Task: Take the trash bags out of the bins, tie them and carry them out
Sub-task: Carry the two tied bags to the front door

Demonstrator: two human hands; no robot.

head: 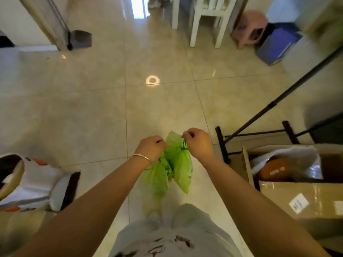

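Two green trash bags (176, 164) held side by side above the floor, both hands at their gathered necks.

Left hand (151, 148) grips the neck of the left-hand bag; right hand (199, 142) pinches the dark green drawstring (184, 145) of the other, fingers curled closed. Thin, limp film and a slack hang suggest light loads; the film would probably tear if clutched at the belly, so the cinched neck or cord is the sound hold (motion blur leaves the knot itself unclear). Glossy beige floor tiles (92, 112) reflect a ceiling lamp and look slippery; cardboard boxes (297, 197) and a black stand (259, 127) crowd the right, a white chair (209, 21) stands ahead.
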